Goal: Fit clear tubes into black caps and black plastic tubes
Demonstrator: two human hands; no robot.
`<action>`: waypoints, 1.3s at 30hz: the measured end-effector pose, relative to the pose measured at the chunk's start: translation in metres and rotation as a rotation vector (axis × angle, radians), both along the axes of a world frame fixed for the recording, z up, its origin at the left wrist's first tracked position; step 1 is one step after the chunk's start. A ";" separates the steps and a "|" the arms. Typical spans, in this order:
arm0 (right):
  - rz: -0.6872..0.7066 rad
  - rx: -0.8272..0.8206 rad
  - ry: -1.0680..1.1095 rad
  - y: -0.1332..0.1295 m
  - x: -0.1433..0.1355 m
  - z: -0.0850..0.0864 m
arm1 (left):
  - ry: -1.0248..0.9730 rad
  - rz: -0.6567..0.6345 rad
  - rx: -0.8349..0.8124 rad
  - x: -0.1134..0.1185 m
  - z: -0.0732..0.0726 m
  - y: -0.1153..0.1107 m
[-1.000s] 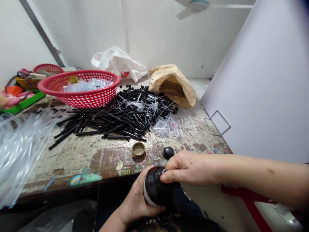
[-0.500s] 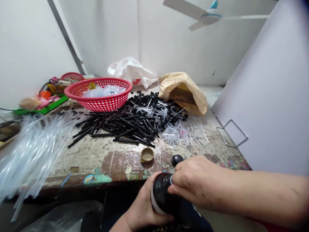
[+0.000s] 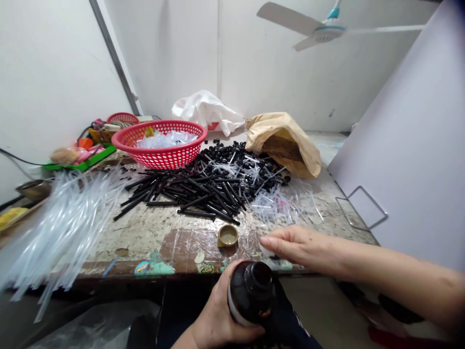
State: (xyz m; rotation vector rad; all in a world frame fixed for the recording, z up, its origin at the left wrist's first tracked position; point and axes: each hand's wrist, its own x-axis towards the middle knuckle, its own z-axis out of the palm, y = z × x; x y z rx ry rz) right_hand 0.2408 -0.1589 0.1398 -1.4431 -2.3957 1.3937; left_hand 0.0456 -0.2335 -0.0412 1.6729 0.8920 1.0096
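Note:
My left hand point(image 3: 214, 315) is wrapped round a dark brown bottle point(image 3: 252, 295) below the table's front edge; the bottle's mouth is uncovered. Over the front edge of the table, my right hand point(image 3: 290, 245) has its fingers pressed together on a small white thing point(image 3: 267, 249), mostly hidden and too small to name. Just left of that hand stands a small round cup point(image 3: 228, 235) with clear liquid in it. Behind the cup lie black tubes point(image 3: 196, 194), with short clear tubes point(image 3: 278, 206) to their right.
A red basket point(image 3: 163, 157) of clear pieces stands behind the black tubes. Long clear tubes point(image 3: 76, 218) overhang the table's left front. An open paper bag point(image 3: 290, 140) lies at the back, near a white panel with a wire handle point(image 3: 368, 208). A fan point(image 3: 327, 31) hangs above.
My right hand has moved off the bottle's neck to the table edge, and the neck is now uncovered. The black bulb beside that hand is out of sight. The view has shifted slightly left.

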 end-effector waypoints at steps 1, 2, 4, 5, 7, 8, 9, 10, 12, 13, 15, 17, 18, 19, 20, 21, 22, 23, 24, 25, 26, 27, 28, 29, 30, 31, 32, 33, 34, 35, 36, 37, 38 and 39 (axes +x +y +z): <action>-0.017 0.083 -0.037 0.006 0.001 -0.006 | 0.004 0.013 0.007 0.000 0.001 0.000; -0.029 0.173 -0.088 0.012 0.002 -0.014 | 0.007 0.031 0.015 0.000 0.003 -0.001; -0.045 0.334 -0.223 0.025 0.002 -0.035 | 0.009 0.074 0.041 -0.002 0.006 -0.003; -0.051 0.391 -0.304 0.032 0.001 -0.046 | 0.012 0.100 0.056 -0.003 0.007 -0.004; -0.057 0.456 -0.453 0.043 -0.003 -0.068 | 0.038 0.151 0.081 -0.007 0.008 -0.007; -0.058 0.475 -0.508 0.047 -0.006 -0.077 | 0.058 0.179 0.092 -0.009 0.007 -0.009; -0.058 0.489 -0.543 0.050 -0.009 -0.084 | 0.082 0.210 0.102 -0.011 0.007 -0.011; -0.058 0.500 -0.564 0.053 -0.012 -0.091 | 0.103 0.243 0.110 -0.013 0.006 -0.013; -0.059 0.518 -0.579 0.056 -0.016 -0.100 | 0.132 0.308 0.127 -0.017 0.002 -0.016; -0.058 0.528 -0.585 0.056 -0.018 -0.103 | 0.143 0.335 0.134 -0.018 0.001 -0.017; -0.052 0.545 -0.594 0.057 -0.019 -0.108 | 0.158 0.365 0.134 -0.020 -0.001 -0.019; -0.047 0.553 -0.599 0.058 -0.020 -0.112 | 0.162 0.371 0.125 -0.019 -0.002 -0.019; -0.046 0.555 -0.601 0.059 -0.020 -0.114 | 0.157 0.372 0.118 -0.019 -0.002 -0.019; -0.047 0.556 -0.602 0.060 -0.020 -0.114 | 0.148 0.373 0.109 -0.018 -0.001 -0.019; -0.050 0.557 -0.602 0.061 -0.020 -0.114 | 0.139 0.371 0.105 -0.018 -0.001 -0.019; -0.054 0.560 -0.606 0.062 -0.019 -0.113 | 0.131 0.369 0.103 -0.017 0.000 -0.019; -0.063 0.566 -0.605 0.062 -0.018 -0.110 | 0.125 0.369 0.101 -0.017 0.001 -0.018; -0.086 0.577 -0.587 0.060 -0.016 -0.107 | 0.120 0.370 0.105 -0.016 0.001 -0.018; -0.118 0.588 -0.539 0.056 -0.014 -0.102 | 0.117 0.370 0.107 -0.016 0.001 -0.017; -0.153 0.584 -0.451 0.049 -0.011 -0.096 | 0.111 0.371 0.106 -0.015 0.002 -0.016; -0.182 0.550 -0.324 0.039 -0.008 -0.090 | 0.104 0.369 0.092 -0.014 0.003 -0.016; -0.206 0.491 -0.163 0.026 -0.005 -0.085 | 0.093 0.365 0.072 -0.012 0.005 -0.015; -0.203 0.385 0.010 0.011 -0.003 -0.081 | 0.082 0.354 0.054 -0.010 0.007 -0.014; -0.192 0.251 0.168 -0.005 -0.002 -0.079 | 0.068 0.347 0.035 -0.008 0.010 -0.012; -0.190 0.142 0.304 -0.021 -0.002 -0.079 | 0.049 0.338 0.018 -0.004 0.013 -0.011; -0.180 0.041 0.382 -0.036 -0.003 -0.081 | 0.025 0.325 0.007 -0.001 0.016 -0.009; -0.176 -0.022 0.451 -0.048 -0.004 -0.084 | -0.005 0.311 0.000 0.004 0.020 -0.008; -0.185 -0.057 0.504 -0.058 -0.007 -0.088 | -0.038 0.290 -0.009 0.008 0.023 -0.006; -0.209 -0.068 0.536 -0.065 -0.009 -0.093 | -0.070 0.261 -0.025 0.012 0.026 -0.005; -0.247 -0.055 0.556 -0.068 -0.012 -0.097 | -0.104 0.226 -0.040 0.016 0.028 -0.003; -0.295 -0.031 0.558 -0.069 -0.014 -0.100 | -0.135 0.186 -0.050 0.020 0.030 -0.001; -0.343 -0.002 0.546 -0.068 -0.014 -0.102 | -0.163 0.144 -0.057 0.024 0.031 0.001; -0.381 0.023 0.523 -0.066 -0.014 -0.102 | -0.189 0.094 -0.064 0.027 0.032 0.002; -0.404 0.042 0.497 -0.063 -0.013 -0.102 | -0.208 0.046 -0.068 0.030 0.034 0.004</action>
